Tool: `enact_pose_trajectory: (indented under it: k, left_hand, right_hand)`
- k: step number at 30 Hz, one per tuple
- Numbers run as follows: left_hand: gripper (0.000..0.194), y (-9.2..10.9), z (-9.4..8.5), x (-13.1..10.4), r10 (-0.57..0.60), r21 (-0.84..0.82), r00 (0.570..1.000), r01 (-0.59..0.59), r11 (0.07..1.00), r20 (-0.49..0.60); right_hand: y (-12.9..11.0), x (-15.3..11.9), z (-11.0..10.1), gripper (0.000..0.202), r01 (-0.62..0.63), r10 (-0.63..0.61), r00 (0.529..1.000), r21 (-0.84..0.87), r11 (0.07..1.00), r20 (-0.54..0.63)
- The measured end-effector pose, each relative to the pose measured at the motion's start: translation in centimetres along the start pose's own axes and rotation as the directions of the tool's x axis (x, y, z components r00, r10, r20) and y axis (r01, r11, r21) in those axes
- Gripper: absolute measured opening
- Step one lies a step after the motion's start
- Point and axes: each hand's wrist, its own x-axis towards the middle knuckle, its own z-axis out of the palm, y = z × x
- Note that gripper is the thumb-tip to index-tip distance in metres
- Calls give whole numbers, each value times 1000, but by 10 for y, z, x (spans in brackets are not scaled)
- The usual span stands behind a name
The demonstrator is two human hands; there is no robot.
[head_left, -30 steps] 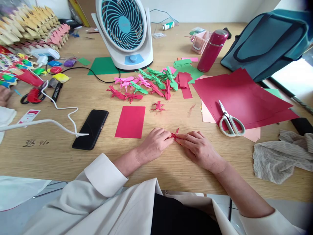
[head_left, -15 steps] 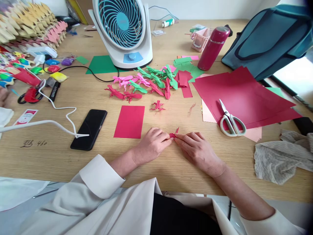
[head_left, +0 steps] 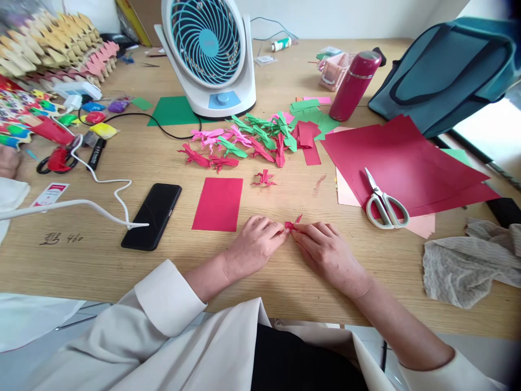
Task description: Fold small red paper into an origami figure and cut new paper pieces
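Observation:
A small folded piece of red paper (head_left: 289, 225) is pinched between the fingertips of both hands, just above or on the table; most of it is hidden. My left hand (head_left: 257, 243) grips it from the left, fingers closed. From the right, my right hand (head_left: 328, 252) holds it too, and a thin red point sticks up beside the fingers. Beyond them lies a small red folded paper figure (head_left: 264, 177). A flat red paper sheet (head_left: 217, 204) rests left of it. Further back, several folded figures in green (head_left: 260, 129), pink (head_left: 211, 137) and red (head_left: 195, 156) lie in a heap.
White-handled scissors (head_left: 385, 206) lie on large red sheets (head_left: 391, 157) at right, near a grey cloth (head_left: 451, 266). A phone (head_left: 152, 217) and white cable (head_left: 73, 202) are at left. Behind stand a fan (head_left: 209, 60), red flask (head_left: 355, 87) and blue bag (head_left: 439, 76). Another person's hand (head_left: 8, 162) shows far left.
The view has shifted slightly, so the scene sits a little lower and further right. Both hands keep hold of the folded red paper, with hardly any finger movement.

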Motion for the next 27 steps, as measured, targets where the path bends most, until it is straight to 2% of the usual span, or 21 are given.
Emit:
enact_pose_trajectory:
  k: [9,15,18,23,27]
  left_hand:
    - [27,1,-1,-8,-39,-48,999,39,998,-7]
    - [31,4,-2,-10,-51,8,998,51,999,35]
    - [29,2,-6,-7,-68,-34,995,70,997,67]
    - [16,-2,-8,9,-180,-212,980,194,958,82]
    - [10,0,-3,24,-345,-221,928,368,903,137]
  right_hand:
    - [-9,1,1,29,-52,52,998,10,999,-47]
    - [-11,2,1,27,-73,74,996,26,997,-45]
    - [-11,1,2,28,-78,79,995,27,997,-57]
    - [-10,-2,5,31,-64,66,994,32,997,-88]
    - [-9,-4,6,33,-66,69,994,49,997,-83]
